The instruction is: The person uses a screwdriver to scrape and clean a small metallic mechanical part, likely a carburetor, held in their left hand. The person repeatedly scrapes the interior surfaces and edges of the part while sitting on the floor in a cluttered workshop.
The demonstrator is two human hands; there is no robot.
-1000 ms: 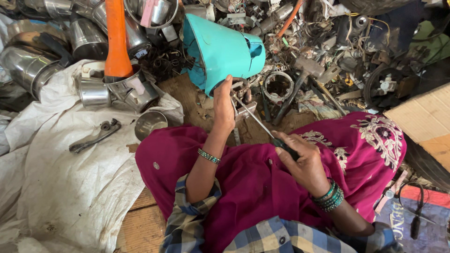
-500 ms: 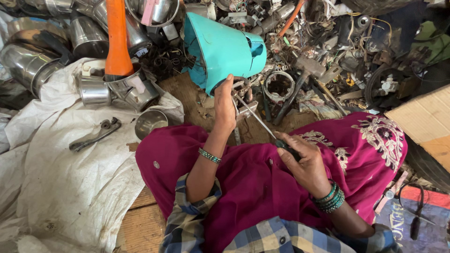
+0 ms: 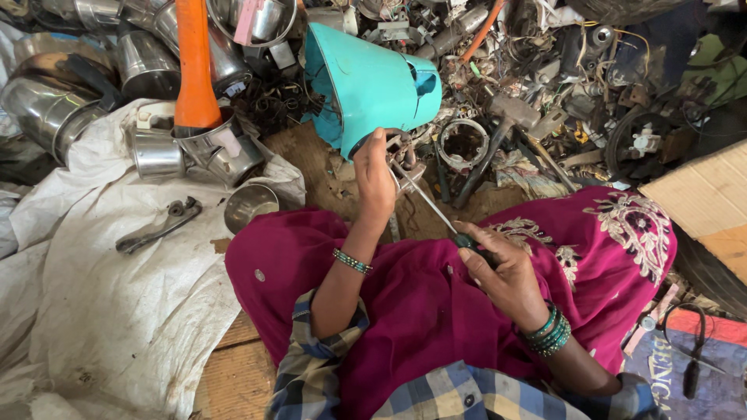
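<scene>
My left hand (image 3: 375, 179) grips the lower rim of a teal plastic appliance housing (image 3: 366, 82), which is tipped on its side above the ground. My right hand (image 3: 502, 272) is closed around the dark handle of a screwdriver (image 3: 432, 206). Its thin metal shaft slants up and left, with the tip at the housing's base beside my left fingers. Both forearms rest over a magenta embroidered cloth (image 3: 436, 303) covering my lap. Green bangles ring both wrists.
Steel pots and cups (image 3: 156, 152) and an orange handle (image 3: 194, 66) stand at the upper left. A wrench-like tool (image 3: 159, 225) lies on white sacking (image 3: 101, 311). Tangled scrap metal, wires and a hammer (image 3: 498, 132) fill the top right. Cardboard (image 3: 708, 202) lies at right.
The teal housing has shifted a little in my left hand. My right hand with the screwdriver stays in about the same place.
</scene>
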